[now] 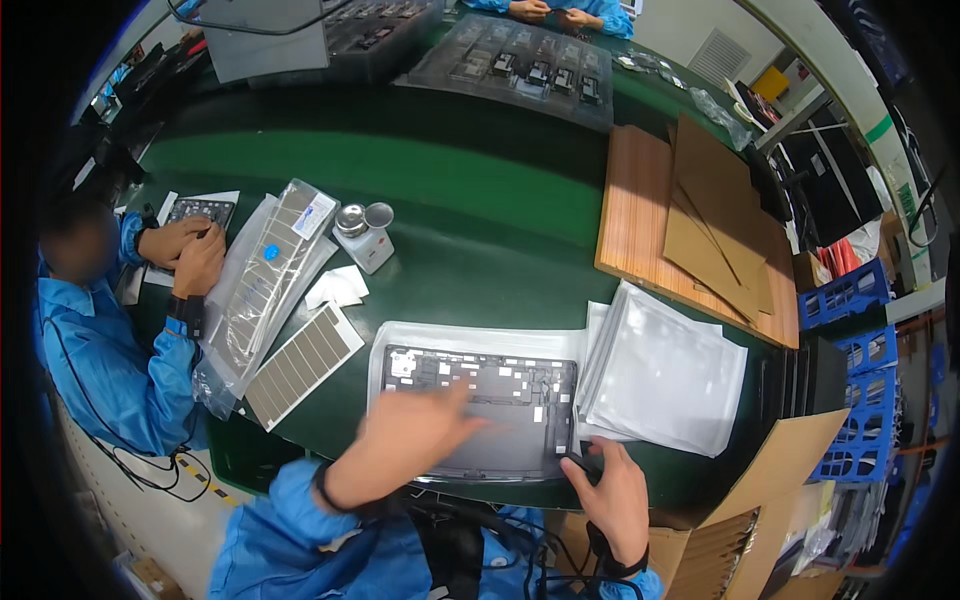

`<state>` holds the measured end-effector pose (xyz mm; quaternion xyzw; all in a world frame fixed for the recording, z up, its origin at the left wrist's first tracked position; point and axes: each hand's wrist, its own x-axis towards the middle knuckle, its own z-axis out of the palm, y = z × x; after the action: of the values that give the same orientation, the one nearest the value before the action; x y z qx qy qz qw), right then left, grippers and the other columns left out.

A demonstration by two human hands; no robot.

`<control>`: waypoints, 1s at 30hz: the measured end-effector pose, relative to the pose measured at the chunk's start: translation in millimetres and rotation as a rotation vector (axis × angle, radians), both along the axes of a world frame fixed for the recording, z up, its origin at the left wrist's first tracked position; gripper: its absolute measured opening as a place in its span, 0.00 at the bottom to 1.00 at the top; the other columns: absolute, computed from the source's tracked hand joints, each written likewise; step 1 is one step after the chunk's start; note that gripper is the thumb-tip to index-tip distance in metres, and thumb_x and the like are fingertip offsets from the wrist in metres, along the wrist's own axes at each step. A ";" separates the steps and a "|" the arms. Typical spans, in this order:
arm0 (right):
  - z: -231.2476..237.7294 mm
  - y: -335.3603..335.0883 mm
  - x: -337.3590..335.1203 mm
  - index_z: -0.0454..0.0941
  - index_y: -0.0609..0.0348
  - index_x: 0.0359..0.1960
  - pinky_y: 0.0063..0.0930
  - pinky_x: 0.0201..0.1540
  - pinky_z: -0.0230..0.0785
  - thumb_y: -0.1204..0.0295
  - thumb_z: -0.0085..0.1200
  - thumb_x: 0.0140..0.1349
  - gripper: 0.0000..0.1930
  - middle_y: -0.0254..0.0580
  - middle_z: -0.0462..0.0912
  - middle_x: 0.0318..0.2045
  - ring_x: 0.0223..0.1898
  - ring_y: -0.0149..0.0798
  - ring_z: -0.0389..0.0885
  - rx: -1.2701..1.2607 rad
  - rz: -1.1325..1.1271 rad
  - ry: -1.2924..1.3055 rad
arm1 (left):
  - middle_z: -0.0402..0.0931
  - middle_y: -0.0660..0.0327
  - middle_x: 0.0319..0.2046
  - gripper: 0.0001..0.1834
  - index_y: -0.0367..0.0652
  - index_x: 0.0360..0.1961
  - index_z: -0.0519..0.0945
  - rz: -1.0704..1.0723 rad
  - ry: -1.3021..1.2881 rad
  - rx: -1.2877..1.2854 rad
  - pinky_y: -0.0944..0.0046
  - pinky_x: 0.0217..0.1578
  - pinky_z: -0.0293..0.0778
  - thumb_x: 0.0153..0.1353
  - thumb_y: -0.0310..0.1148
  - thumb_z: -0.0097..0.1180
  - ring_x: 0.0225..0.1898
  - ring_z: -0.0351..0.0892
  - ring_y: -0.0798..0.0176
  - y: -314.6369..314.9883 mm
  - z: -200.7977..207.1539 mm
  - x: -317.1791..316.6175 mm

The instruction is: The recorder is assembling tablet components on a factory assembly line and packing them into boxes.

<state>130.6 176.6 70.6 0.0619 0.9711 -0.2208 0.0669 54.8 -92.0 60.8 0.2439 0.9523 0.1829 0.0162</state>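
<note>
A dark grey tablet back cover (490, 442), dotted with small white pieces along its far part, lies in front of me on a white foam-like sheet (450, 335). My left hand (415, 435) hovers over the cover's left half, its fingers smeared by motion. Beside the cover's near right corner is my right hand (617, 497), thumb and forefinger curled around something dark that I cannot make out. To the left lies a sheet with brown rectangular strips (305, 365). Several clear bags (668, 372) are stacked at the right.
A metal-topped dispenser bottle (365, 240) stands near white wipes (338, 287) and bagged strip sheets (272, 265). Cardboard sheets (715, 225) rest on a wooden board (630, 200). Clear parts trays (520, 65) lie far off. At the left, a co-worker's hands (195, 255) handle a dark part.
</note>
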 end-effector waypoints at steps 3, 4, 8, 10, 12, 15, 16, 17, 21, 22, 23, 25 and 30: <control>-1.2 -17.8 -14.3 0.76 0.71 0.47 0.44 0.36 0.77 0.52 0.70 0.57 0.32 0.55 0.86 0.32 0.34 0.59 0.86 -0.082 -0.029 -0.049 | 0.78 0.58 0.16 0.22 0.39 0.48 0.77 0.406 -0.064 -0.248 0.56 0.18 0.71 0.65 0.47 0.61 0.18 0.81 0.54 -67.8 5.8 43.8; -7.9 -21.3 -18.4 0.75 0.70 0.43 0.45 0.33 0.76 0.51 0.72 0.53 0.32 0.54 0.85 0.29 0.31 0.59 0.86 -0.036 -0.020 -0.018 | 0.77 0.58 0.16 0.21 0.39 0.49 0.76 0.396 -0.073 -0.320 0.55 0.18 0.71 0.66 0.45 0.60 0.18 0.81 0.53 -82.1 -1.6 57.9; -12.9 -36.8 -29.7 0.74 0.67 0.39 0.47 0.38 0.75 0.54 0.73 0.53 0.29 0.59 0.85 0.33 0.37 0.61 0.84 0.031 -0.018 -0.184 | 0.76 0.54 0.15 0.21 0.36 0.58 0.69 0.369 -0.191 -0.123 0.51 0.20 0.72 0.67 0.32 0.54 0.18 0.80 0.48 -89.8 -27.7 85.6; -18.4 -36.6 -23.8 0.74 0.66 0.38 0.50 0.37 0.74 0.59 0.70 0.57 0.23 0.60 0.84 0.32 0.37 0.63 0.83 0.098 -0.032 -0.167 | 0.76 0.54 0.15 0.21 0.35 0.58 0.69 0.372 -0.190 -0.111 0.51 0.21 0.73 0.65 0.29 0.54 0.18 0.80 0.48 -84.5 -33.2 86.0; -23.8 -32.8 -19.0 0.74 0.66 0.39 0.51 0.36 0.74 0.63 0.68 0.58 0.20 0.60 0.83 0.32 0.36 0.63 0.83 0.144 0.016 -0.069 | 0.76 0.53 0.15 0.18 0.34 0.52 0.70 0.367 -0.153 -0.088 0.52 0.21 0.73 0.61 0.25 0.53 0.18 0.80 0.48 -81.5 -28.7 83.4; -26.1 -31.3 -10.0 0.74 0.65 0.40 0.54 0.35 0.73 0.69 0.65 0.60 0.15 0.60 0.82 0.32 0.38 0.62 0.82 0.159 0.052 0.011 | 0.76 0.52 0.15 0.11 0.36 0.44 0.69 0.363 -0.127 -0.085 0.51 0.21 0.73 0.61 0.25 0.52 0.18 0.80 0.47 -89.2 -37.5 84.8; -27.5 -30.3 -6.1 0.73 0.65 0.41 0.54 0.35 0.72 0.70 0.64 0.61 0.14 0.60 0.82 0.31 0.37 0.64 0.82 0.103 0.033 0.030 | 0.76 0.52 0.15 0.11 0.36 0.44 0.69 0.375 -0.121 -0.083 0.51 0.21 0.73 0.61 0.25 0.52 0.18 0.80 0.47 -92.4 -41.3 85.7; -29.1 -30.7 -4.5 0.72 0.65 0.42 0.54 0.34 0.71 0.71 0.63 0.62 0.14 0.61 0.82 0.31 0.37 0.66 0.81 0.047 0.014 0.048 | 0.75 0.52 0.14 0.10 0.38 0.44 0.69 0.378 -0.133 -0.049 0.49 0.21 0.72 0.65 0.28 0.53 0.18 0.79 0.46 -95.3 -45.4 86.9; -20.3 -30.8 -9.1 0.72 0.63 0.50 0.35 0.32 0.70 0.68 0.61 0.67 0.16 0.44 0.84 0.32 0.30 0.38 0.82 -0.656 -0.366 -0.070 | 0.74 0.51 0.15 0.08 0.40 0.43 0.69 0.409 -0.135 0.058 0.45 0.22 0.70 0.69 0.30 0.53 0.19 0.78 0.44 -96.3 -48.8 86.4; -18.3 -37.3 -12.2 0.73 0.63 0.47 0.23 0.27 0.62 0.67 0.62 0.66 0.15 0.29 0.77 0.26 0.26 0.21 0.70 -0.732 -0.345 0.021 | 0.74 0.51 0.15 0.08 0.40 0.43 0.69 0.413 -0.126 0.062 0.45 0.22 0.70 0.69 0.30 0.53 0.19 0.78 0.44 -95.0 -49.8 84.6; -14.4 -36.9 -21.1 0.73 0.63 0.47 0.23 0.27 0.62 0.67 0.62 0.66 0.15 0.29 0.77 0.26 0.26 0.21 0.70 -0.733 -0.337 0.028 | 0.75 0.51 0.15 0.08 0.40 0.43 0.70 0.436 -0.113 0.159 0.45 0.22 0.70 0.69 0.31 0.53 0.19 0.78 0.43 -93.6 -50.8 82.8; -0.5 -20.4 -44.7 0.76 0.63 0.43 0.23 0.27 0.62 0.66 0.61 0.67 0.13 0.28 0.77 0.26 0.26 0.22 0.71 -0.689 -0.306 0.131 | 0.75 0.51 0.16 0.09 0.40 0.44 0.70 0.443 -0.085 0.268 0.45 0.22 0.70 0.69 0.32 0.54 0.19 0.78 0.42 -88.2 -46.5 73.9; 14.3 40.0 -179.3 0.77 0.63 0.44 0.24 0.27 0.63 0.70 0.60 0.67 0.10 0.31 0.79 0.30 0.27 0.25 0.72 -0.916 -0.237 0.189 | 0.78 0.52 0.17 0.12 0.42 0.46 0.73 0.456 -0.034 0.203 0.46 0.22 0.71 0.68 0.36 0.58 0.20 0.80 0.45 -87.7 -51.3 62.3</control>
<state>-48.7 216.6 84.9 0.1161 0.7620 -0.6365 -0.0271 117.1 -179.7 9.5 0.0200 0.9590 0.2806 -0.0339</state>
